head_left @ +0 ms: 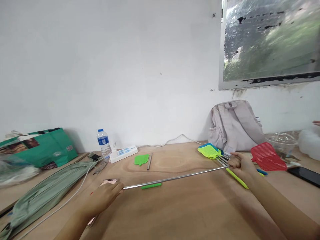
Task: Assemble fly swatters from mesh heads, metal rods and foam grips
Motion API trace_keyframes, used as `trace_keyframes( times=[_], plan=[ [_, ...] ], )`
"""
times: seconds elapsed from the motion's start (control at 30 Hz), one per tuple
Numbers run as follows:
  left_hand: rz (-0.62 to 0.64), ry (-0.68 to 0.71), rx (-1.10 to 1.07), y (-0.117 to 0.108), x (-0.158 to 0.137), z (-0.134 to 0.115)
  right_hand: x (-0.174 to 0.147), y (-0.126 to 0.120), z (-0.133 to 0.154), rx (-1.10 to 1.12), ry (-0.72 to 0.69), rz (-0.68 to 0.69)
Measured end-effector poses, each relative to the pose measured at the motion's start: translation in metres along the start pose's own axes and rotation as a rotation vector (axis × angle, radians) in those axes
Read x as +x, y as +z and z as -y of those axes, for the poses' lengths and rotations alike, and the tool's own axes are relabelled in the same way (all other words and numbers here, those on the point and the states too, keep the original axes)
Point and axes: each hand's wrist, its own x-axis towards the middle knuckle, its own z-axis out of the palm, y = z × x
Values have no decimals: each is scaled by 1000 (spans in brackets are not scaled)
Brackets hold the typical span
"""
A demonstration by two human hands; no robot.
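Note:
A long thin metal rod (180, 176) stretches across the table between my two hands. My left hand (106, 196) is closed round its left end, above a phone (108, 182). The right end is pinched in my right hand (237, 162), beside a bundle of fly swatters with a yellow-green swatter head (209, 151) on top. Just under the rod lies a green handle (151, 186). Behind it are a loose green swatter head (141, 160) and a short metal tube (149, 161). A red swatter head (268, 156) shows behind my right wrist.
Along the wall stand a green bag (60, 148), a water bottle (103, 141), a power strip (124, 153) and a grey backpack (233, 126). Green cloth (50, 186) and a white cable lie left. A plastic cup (281, 143) and black phone (305, 176) are right, near part of another person's hand.

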Motion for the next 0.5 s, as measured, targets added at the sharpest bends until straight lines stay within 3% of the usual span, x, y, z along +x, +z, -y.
trace_keyframes(
  times=[0.3,0.5],
  plan=[
    [-28,35,111,6,7,-3,6,-4,6,8,-5,2],
    [-67,-2,10,9,6,1,11,-8,9,-30,-45,37]
  ],
)
